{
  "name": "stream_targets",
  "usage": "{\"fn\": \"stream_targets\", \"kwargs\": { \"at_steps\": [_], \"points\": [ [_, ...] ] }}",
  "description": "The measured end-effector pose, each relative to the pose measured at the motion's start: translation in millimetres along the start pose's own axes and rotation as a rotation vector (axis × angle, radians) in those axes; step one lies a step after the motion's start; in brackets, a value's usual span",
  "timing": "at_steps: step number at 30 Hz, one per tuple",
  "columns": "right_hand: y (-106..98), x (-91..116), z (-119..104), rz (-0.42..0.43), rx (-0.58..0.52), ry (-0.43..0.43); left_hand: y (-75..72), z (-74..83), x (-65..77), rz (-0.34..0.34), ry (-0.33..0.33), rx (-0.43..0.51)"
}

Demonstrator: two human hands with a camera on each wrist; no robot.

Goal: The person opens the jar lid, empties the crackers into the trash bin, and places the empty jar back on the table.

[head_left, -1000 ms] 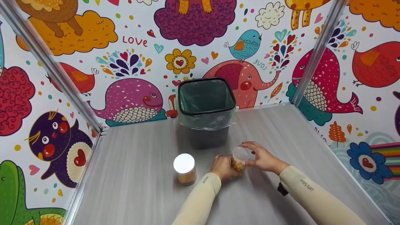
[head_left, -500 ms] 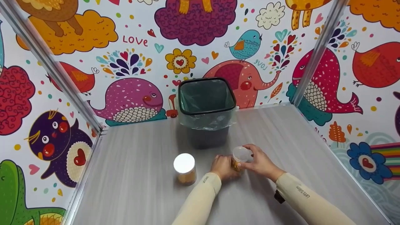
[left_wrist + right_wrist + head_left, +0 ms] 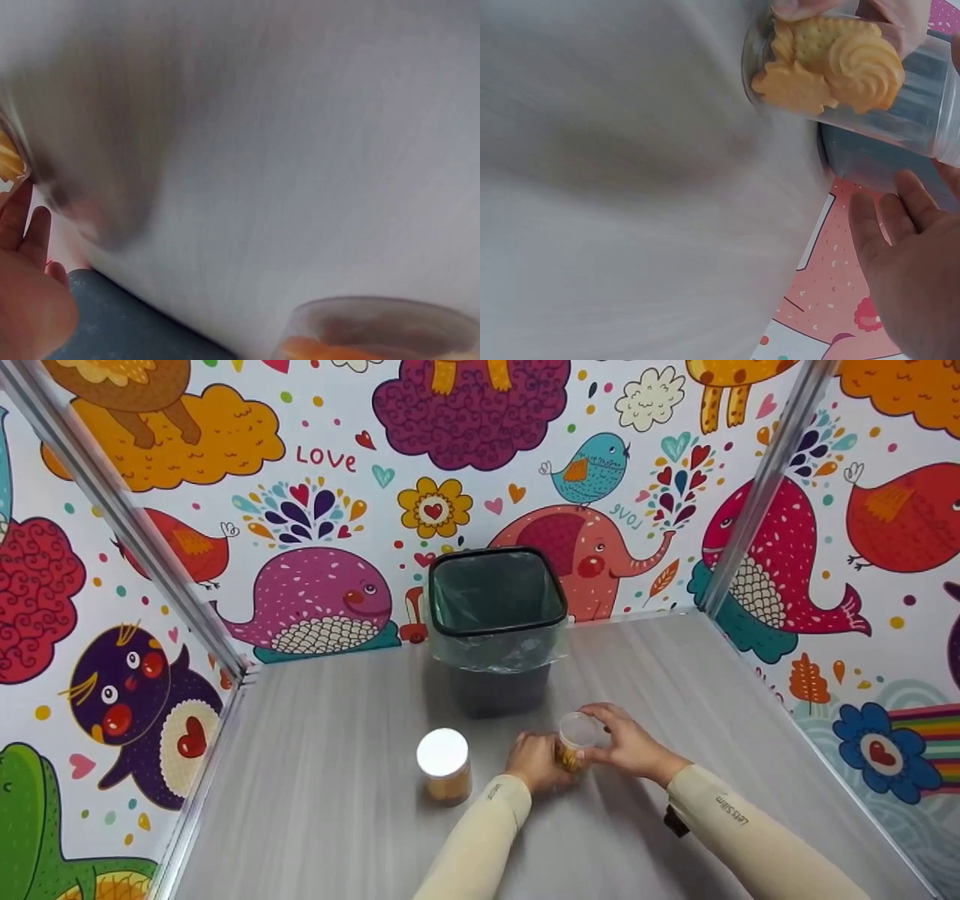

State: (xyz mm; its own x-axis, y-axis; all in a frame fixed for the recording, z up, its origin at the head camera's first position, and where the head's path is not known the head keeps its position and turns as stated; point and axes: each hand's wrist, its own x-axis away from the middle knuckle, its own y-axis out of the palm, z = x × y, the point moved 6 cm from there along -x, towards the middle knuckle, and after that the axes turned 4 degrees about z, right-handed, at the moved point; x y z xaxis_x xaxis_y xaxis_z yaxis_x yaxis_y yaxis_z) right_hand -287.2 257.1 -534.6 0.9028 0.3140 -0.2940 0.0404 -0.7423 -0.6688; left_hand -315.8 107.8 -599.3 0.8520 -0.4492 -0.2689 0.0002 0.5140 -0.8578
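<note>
A clear plastic jar (image 3: 568,756) with a translucent lid (image 3: 578,730) stands on the table, right of the middle. Golden biscuits (image 3: 829,66) lie in its lower part, some swirled and some with scalloped edges. My left hand (image 3: 537,762) grips the jar's body from the left. At the top, my right hand (image 3: 628,741) pinches the lid's rim between thumb and index finger, its other fingers held out apart. Left of both hands stands a second jar (image 3: 448,786) with a white lid (image 3: 442,751) and tan contents.
A dark square bin (image 3: 501,690) with a black rim and a clear liner bag stands behind the jars, close to the patterned wall (image 3: 480,517). The grey table (image 3: 337,780) is bounded by metal frame edges at left and right.
My right hand has turned slightly one way and back around the lid, its forearm shifting a little with it. The left hand and both jars stay in place.
</note>
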Motion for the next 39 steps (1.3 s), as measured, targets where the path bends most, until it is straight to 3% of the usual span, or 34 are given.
{"fn": "stream_targets", "kwargs": {
  "at_steps": [3,10,15,21,27,39],
  "points": [
    [0.9,0.9,0.0,0.000,0.000,0.014,-1.1,0.8,0.8,-0.003,-0.007,-0.003],
    [5.0,4.8,0.3,0.093,0.036,0.116,-1.1,1.8,1.0,-0.024,-0.009,0.003],
    [1.4,1.7,-2.9,0.103,0.069,0.055,-1.6,1.3,0.1,-0.005,0.001,0.002],
    [-4.2,-3.3,-8.5,0.037,0.055,-0.051,-0.2,0.5,0.1,0.027,0.030,-0.020],
    [-6.4,-3.9,-10.9,0.004,0.040,-0.050,0.3,-0.1,0.7,0.031,0.024,-0.007],
    [-9.6,-4.3,-11.7,0.001,0.018,-0.025,0.5,1.6,0.7,-0.043,-0.021,-0.004]
  ]
}}
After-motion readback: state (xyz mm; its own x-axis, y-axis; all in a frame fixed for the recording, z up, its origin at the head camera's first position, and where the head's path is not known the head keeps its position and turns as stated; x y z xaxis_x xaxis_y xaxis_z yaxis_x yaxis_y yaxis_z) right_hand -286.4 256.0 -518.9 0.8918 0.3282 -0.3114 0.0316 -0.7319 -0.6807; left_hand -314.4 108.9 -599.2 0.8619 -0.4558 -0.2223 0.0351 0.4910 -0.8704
